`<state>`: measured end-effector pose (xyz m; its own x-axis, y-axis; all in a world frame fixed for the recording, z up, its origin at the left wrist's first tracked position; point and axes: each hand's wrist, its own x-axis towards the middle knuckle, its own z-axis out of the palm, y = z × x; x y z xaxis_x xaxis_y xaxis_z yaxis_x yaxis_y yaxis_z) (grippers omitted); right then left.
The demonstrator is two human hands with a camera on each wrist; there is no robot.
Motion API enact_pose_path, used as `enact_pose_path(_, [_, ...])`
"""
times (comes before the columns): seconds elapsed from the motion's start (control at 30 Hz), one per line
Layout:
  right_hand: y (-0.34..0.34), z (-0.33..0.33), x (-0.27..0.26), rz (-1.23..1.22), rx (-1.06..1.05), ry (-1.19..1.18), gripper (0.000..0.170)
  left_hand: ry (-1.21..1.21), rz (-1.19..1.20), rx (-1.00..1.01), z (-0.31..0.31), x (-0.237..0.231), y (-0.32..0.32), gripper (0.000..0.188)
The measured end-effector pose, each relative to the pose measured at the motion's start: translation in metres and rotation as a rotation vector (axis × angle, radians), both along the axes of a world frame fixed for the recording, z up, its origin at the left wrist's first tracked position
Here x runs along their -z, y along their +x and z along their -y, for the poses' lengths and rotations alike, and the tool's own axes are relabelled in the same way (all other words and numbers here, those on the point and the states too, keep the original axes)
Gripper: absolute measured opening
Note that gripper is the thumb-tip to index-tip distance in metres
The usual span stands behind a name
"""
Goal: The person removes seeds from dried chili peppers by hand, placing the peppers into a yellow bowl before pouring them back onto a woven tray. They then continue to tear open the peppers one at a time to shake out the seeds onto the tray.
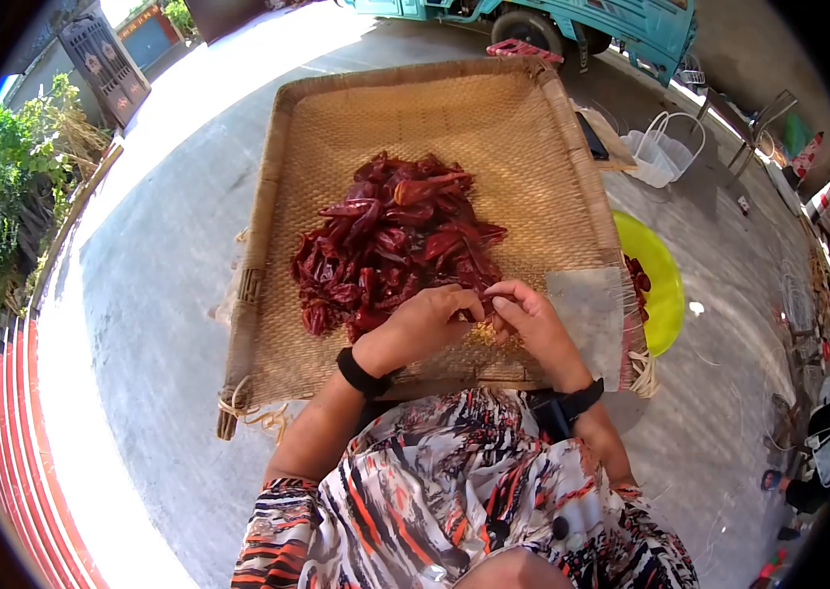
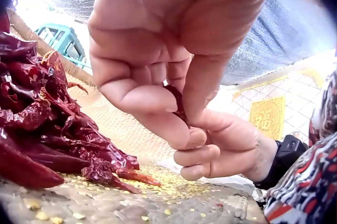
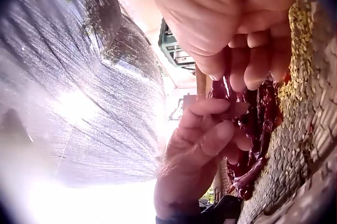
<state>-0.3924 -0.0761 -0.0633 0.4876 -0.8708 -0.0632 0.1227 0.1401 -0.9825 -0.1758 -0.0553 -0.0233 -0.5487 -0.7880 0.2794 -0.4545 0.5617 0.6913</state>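
Observation:
Both hands meet at the near edge of a heap of dried red chillies (image 1: 400,236) on a woven tray (image 1: 523,216). In the left wrist view the left hand (image 2: 152,40) pinches a dark red chilli piece (image 2: 178,100) between thumb and curled fingers; the right hand (image 2: 226,147) touches it from below. In the right wrist view the right hand (image 3: 231,18) has its fingers curled round a glossy red chilli (image 3: 224,88), and the left hand (image 3: 192,155) is against it. Yellow seeds (image 3: 295,61) lie on the weave under the hands.
A grey sheet (image 1: 587,319) lies at the tray's right side. Beyond that edge are a yellow-green basin (image 1: 665,285) with chillies and a white basket (image 1: 659,157). A teal vehicle (image 1: 621,29) stands behind the tray.

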Motion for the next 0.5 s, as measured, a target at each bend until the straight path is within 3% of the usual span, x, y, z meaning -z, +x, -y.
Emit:
enact_pose_path(0.1, [-0.013, 0.002, -0.012, 0.003, 0.216, 0.058, 0.023, -0.110, 0.081, -0.329, 0.001, 0.002, 0.002, 0.030])
enact_pose_path(0.2, [-0.044, 0.020, -0.005, 0.290, 0.409, 0.077, 0.025, -0.203, 0.151, -0.589, 0.009, 0.000, 0.016, 0.041])
enact_pose_path(0.3, [-0.072, 0.028, -0.007, 0.798, 0.579, 0.148, 0.027, -0.292, 0.221, -0.781, 0.026, 0.008, 0.032, 0.036])
enact_pose_path(0.43, [-0.083, 0.028, -0.004, 0.960, 0.498, 0.294, 0.029, -0.204, 0.392, -0.830, 0.042, 0.019, 0.045, 0.033])
enact_pose_path(0.5, [-0.073, 0.023, 0.002, 0.854, 0.462, 0.282, 0.028, -0.218, 0.408, -0.840, 0.044, 0.020, 0.047, 0.030])
